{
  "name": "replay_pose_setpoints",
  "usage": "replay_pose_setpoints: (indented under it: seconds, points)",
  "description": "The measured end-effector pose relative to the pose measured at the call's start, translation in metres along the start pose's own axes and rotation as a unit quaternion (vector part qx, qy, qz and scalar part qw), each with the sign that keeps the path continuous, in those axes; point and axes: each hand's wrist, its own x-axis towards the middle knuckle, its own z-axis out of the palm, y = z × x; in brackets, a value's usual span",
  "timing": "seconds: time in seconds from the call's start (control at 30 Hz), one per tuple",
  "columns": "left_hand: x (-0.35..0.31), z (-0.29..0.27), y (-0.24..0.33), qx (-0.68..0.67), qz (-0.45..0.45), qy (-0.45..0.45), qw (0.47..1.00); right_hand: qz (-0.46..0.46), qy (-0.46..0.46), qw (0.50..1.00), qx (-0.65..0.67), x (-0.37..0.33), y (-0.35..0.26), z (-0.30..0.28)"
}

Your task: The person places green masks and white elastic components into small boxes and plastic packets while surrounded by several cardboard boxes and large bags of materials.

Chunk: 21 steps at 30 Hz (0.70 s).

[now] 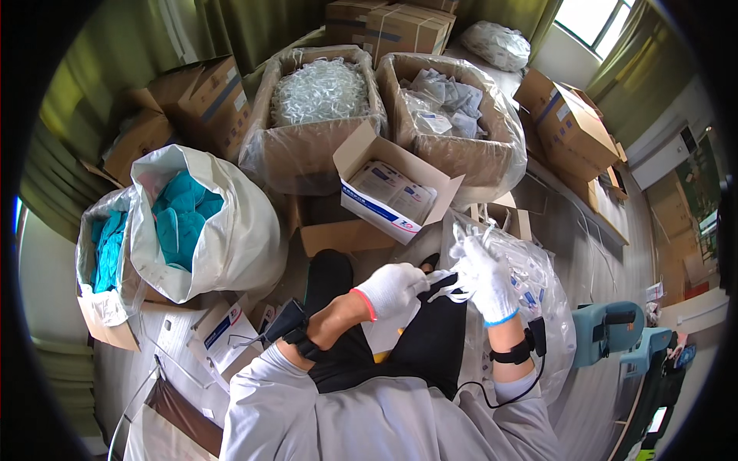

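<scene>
One limp, white fabric-strap bundle [453, 290] runs nine-to-three o'clock. Your white-gloved left hand [390, 290] pinches its end; your white-gloved right hand [486, 278] grips its bulk.

White left glove [390, 290], red-cuffed; white right glove [486, 278], blue-cuffed; turquoise pieces [181, 223], nine o'clock; olive curtain [115, 77], ten.

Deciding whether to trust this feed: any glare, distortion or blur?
In the head view throughout: window panes glare bright; fisheye bends the left-side curtain; white strands blend into the gloved right hand, their edges hard to separate.
</scene>
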Motion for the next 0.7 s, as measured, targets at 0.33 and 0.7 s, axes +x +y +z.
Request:
replay_pose_setpoints:
  seconds: [0.33,0.7]
  points:
    - [0.001,-0.005,0.020,-0.239,-0.143,0.143,0.950,0.018,-0.115,0.958,-0.263,-0.008,0.036,-0.005]
    - [-0.001,0.016,0.008,-0.347,-0.117,-0.007,0.930,-0.012,-0.045,0.992,-0.120,-0.002,0.047,-0.001]
